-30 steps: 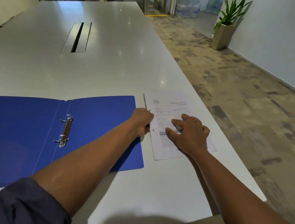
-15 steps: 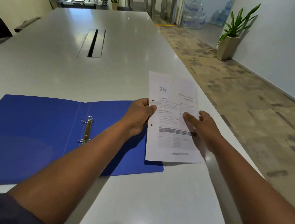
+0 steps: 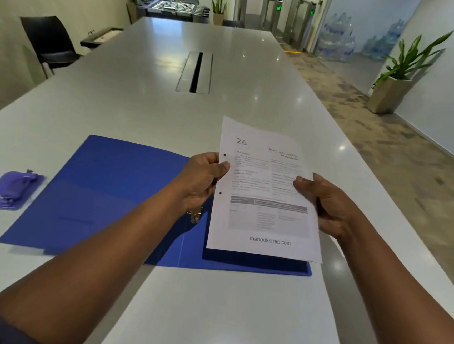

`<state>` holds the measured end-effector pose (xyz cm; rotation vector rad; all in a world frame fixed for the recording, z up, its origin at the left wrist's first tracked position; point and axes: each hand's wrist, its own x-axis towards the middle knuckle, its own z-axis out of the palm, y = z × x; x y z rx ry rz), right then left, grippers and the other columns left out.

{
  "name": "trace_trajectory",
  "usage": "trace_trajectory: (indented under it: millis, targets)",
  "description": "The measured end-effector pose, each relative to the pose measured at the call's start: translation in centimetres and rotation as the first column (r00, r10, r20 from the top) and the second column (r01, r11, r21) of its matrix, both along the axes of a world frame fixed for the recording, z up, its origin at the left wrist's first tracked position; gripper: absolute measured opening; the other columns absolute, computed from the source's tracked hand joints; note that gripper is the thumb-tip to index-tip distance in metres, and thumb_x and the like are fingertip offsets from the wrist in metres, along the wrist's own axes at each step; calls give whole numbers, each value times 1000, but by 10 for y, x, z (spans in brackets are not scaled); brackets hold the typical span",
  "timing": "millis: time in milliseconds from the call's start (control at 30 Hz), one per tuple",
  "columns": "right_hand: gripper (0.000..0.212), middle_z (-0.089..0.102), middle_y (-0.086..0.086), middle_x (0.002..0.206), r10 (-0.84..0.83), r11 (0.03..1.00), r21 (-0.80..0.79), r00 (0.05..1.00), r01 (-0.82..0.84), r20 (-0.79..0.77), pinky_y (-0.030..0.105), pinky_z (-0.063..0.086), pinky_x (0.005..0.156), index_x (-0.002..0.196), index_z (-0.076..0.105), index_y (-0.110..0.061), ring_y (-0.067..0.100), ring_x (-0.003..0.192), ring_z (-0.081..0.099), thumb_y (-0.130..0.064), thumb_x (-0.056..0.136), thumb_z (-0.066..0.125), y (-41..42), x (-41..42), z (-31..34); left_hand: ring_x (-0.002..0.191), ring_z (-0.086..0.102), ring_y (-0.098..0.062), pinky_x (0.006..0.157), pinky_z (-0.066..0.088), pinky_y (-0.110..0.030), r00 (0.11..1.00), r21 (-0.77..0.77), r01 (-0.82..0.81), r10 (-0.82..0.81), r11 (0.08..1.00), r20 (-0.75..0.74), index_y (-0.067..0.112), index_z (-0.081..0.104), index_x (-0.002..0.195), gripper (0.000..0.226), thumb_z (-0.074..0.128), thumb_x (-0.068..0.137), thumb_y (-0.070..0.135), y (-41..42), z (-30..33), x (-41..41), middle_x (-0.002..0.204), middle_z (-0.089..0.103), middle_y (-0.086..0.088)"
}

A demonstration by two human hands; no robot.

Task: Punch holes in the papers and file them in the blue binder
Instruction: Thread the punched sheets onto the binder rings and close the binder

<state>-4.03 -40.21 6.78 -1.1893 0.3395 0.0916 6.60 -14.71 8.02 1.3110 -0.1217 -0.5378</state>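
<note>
Both forearms reach forward over the white desk [image 3: 208,307]. Left hand [image 3: 201,180] pinches the left edge of the paper [image 3: 265,224] between its two punched holes; right hand [image 3: 324,202] grips the right edge, fingers curled behind. The sheet is raised over the open blue binder's [image 3: 109,189] right cover. Purple hole punch [image 3: 13,188] lies left of the binder. Cable slot [image 3: 195,71] farther back.

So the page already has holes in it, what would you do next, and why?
Probably shift the paper left and lower its two punched holes toward the ring clip of the open blue binder. Both the left hand and right hand hold it above the binder.
</note>
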Motion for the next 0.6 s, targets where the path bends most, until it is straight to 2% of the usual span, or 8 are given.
trace_trajectory:
  millis: [133, 200, 267, 300, 367, 433, 567, 600]
  targets:
    - [27, 73, 16, 124, -16, 973, -231, 992, -13, -124, 47, 62, 88, 124, 63, -6, 34, 109, 73, 3, 100, 55, 28, 15, 4, 91, 74, -26, 72, 63, -36, 998, 181, -60, 60, 982, 6, 1, 68, 116, 19, 55, 102, 3, 25, -10, 3, 109, 76, -13]
    - [23, 73, 17, 122, -19, 929, -368, 988, -40, -156, 49, 60, 91, 116, 63, -7, 34, 106, 73, 6, 100, 54, 39, 20, 4, 89, 74, -27, 60, 60, -30, 999, 287, -46, 40, 957, 30, 2, 68, 110, 14, 57, 101, 4, 33, -14, 3, 108, 76, -14]
    - [23, 75, 14, 115, -29, 863, -502, 988, -52, -153, 52, 61, 88, 111, 61, -13, 33, 100, 74, 6, 100, 54, 49, 22, 5, 79, 72, -24, 48, 53, -22, 998, 365, -53, 34, 930, 59, 5, 68, 101, 10, 58, 99, 3, 39, -17, 3, 104, 76, -13]
    - [24, 75, 12, 112, -37, 847, -531, 990, -41, -135, 50, 63, 83, 111, 61, -14, 32, 96, 75, 6, 100, 54, 53, 23, 6, 77, 71, -24, 50, 52, -22, 997, 385, -62, 39, 921, 68, 4, 67, 100, 10, 58, 98, 2, 42, -18, 3, 102, 77, -13]
    - [28, 77, 11, 109, -54, 857, -515, 994, -5, -99, 43, 64, 74, 116, 60, -14, 27, 88, 78, 8, 100, 52, 62, 25, 8, 80, 71, -27, 64, 53, -31, 996, 403, -74, 51, 912, 68, 1, 68, 101, 11, 58, 95, 2, 47, -22, 7, 99, 78, -13]
    - [31, 77, 13, 109, -53, 854, -521, 994, -4, -95, 48, 64, 79, 117, 59, -16, 29, 87, 78, 8, 100, 51, 66, 26, 9, 84, 70, -29, 72, 51, -41, 997, 410, -73, 52, 909, 62, 3, 68, 98, 9, 60, 95, 3, 51, -24, 8, 98, 78, -11]
    - [35, 76, 15, 110, -41, 848, -531, 996, -8, -81, 57, 61, 86, 123, 59, -16, 43, 95, 74, 8, 99, 52, 72, 25, 8, 89, 74, -25, 79, 59, -41, 995, 396, -82, 51, 915, 88, 12, 67, 93, 14, 58, 97, 2, 53, -22, 7, 100, 77, -6]
    - [34, 76, 15, 111, -38, 855, -519, 997, -2, -68, 53, 63, 82, 123, 60, -16, 39, 94, 75, 8, 99, 52, 73, 24, 9, 90, 74, -24, 82, 61, -42, 994, 395, -87, 52, 914, 97, 14, 67, 93, 15, 58, 97, 1, 55, -21, 7, 100, 77, -5]
